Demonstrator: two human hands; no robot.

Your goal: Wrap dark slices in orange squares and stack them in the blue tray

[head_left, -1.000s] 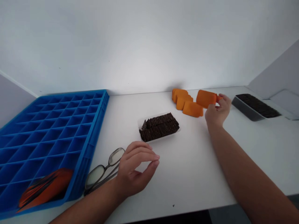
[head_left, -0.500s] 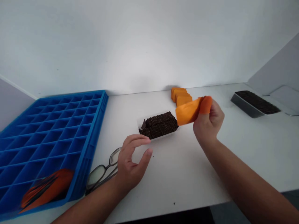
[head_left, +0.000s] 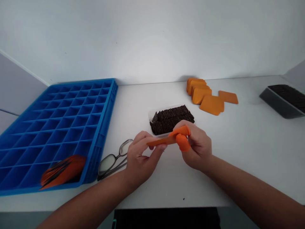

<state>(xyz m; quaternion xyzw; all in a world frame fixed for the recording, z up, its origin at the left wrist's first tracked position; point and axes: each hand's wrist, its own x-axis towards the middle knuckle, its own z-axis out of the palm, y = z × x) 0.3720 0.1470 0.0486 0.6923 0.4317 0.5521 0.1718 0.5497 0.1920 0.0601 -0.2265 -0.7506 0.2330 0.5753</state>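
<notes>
An orange pouch-like piece [head_left: 164, 140], thin and flat, is held level between both hands just in front of a clear box of dark thin pieces [head_left: 172, 119]. My left hand [head_left: 143, 157] pinches its left end between thumb and fingers. Orange finger covers sit on the thumb and forefinger of my right hand [head_left: 196, 144], which grips the other end. Past the box lie a stack of orange pieces [head_left: 199, 89] and a few loose orange pieces [head_left: 212, 105].
At the left stands a blue compartment tray [head_left: 101, 140], with a bundle of orange and black pieces [head_left: 65, 170] in its near corner. Eyeglasses [head_left: 111, 162] lie between tray and left hand. A dark-filled second box [head_left: 286, 100] stands far right.
My right hand has brought the orange piece left and down to my left hand, which has closed on its end. The camera view has shifted somewhat; loose orange pieces now show by the stack.
</notes>
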